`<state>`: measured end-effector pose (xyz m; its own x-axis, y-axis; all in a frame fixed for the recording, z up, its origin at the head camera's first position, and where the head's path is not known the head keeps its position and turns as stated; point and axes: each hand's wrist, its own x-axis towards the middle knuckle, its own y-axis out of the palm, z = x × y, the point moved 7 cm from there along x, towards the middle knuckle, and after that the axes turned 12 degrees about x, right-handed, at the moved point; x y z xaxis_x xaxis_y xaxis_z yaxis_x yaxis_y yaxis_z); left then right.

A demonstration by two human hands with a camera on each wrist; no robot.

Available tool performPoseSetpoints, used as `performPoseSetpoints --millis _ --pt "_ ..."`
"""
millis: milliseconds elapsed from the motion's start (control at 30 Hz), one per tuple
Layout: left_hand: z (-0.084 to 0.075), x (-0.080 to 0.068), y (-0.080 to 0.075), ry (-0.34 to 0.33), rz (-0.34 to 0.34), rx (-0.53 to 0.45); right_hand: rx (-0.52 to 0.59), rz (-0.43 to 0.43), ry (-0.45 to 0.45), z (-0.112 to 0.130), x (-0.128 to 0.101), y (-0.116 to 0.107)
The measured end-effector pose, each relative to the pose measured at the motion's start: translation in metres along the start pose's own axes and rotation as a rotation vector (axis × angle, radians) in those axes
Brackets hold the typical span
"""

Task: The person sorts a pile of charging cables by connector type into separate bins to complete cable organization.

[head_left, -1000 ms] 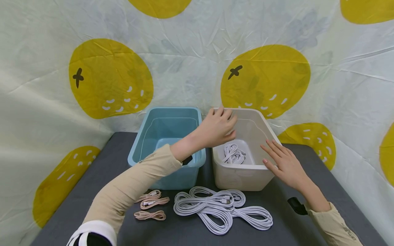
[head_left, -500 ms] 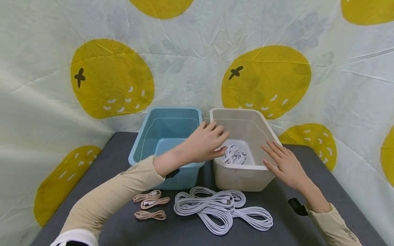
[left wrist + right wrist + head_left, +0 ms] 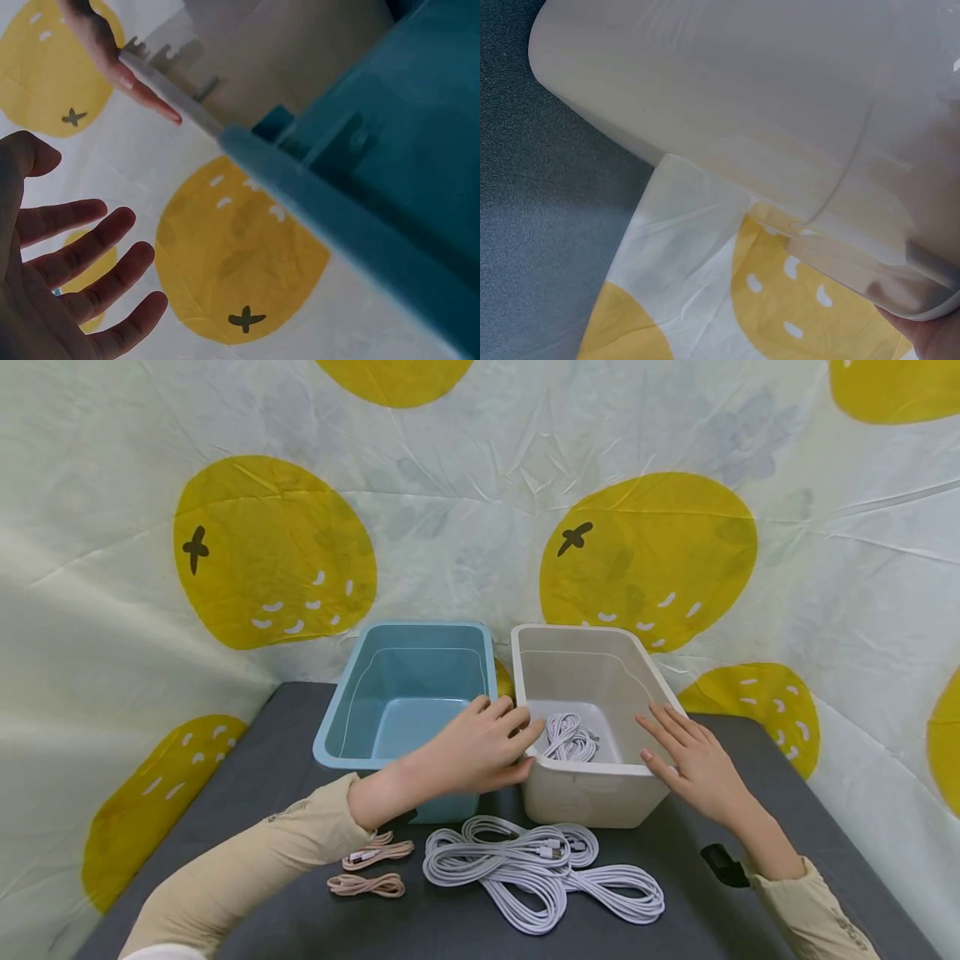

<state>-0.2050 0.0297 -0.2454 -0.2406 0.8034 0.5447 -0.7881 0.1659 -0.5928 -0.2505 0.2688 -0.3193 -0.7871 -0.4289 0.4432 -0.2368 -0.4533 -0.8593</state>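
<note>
My left hand (image 3: 472, 743) hangs over the gap between the blue bin (image 3: 330, 727) and the beige bin (image 3: 585, 793). Nothing is in its grasp; in the left wrist view its fingers (image 3: 112, 281) are spread and loosely bent. My right hand (image 3: 693, 764) lies at the beige bin's near right corner, fingers straight and reaching over the rim. A coiled white cable (image 3: 572, 739) sits on the beige bin's floor. In front of the bins, several coiled white cables (image 3: 525, 864) overlap on the table. Left of them lie pink cable bundles (image 3: 366, 885), partly hidden by my left arm.
The two bins stand side by side on a dark grey tabletop (image 3: 420, 935), with a narrow gap between them. Close behind hangs a white cloth (image 3: 457, 552) printed with large yellow fruit shapes. Another cloth fold meets the table's right edge.
My left hand has drawn back from above the beige bin, moving left and down toward me. Its forearm now covers part of the pink cables. My right hand has stayed in place.
</note>
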Motion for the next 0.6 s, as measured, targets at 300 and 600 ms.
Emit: performPoseSetpoints --millis 300,600 --pt "-0.013 -0.020 -0.003 0.031 0.041 0.000 -0.007 0.004 0.000 0.001 0.000 0.001" --pt "-0.032 -0.037 -0.005 0.075 0.031 -0.011 -0.004 0.002 0.006 0.001 0.000 0.000"
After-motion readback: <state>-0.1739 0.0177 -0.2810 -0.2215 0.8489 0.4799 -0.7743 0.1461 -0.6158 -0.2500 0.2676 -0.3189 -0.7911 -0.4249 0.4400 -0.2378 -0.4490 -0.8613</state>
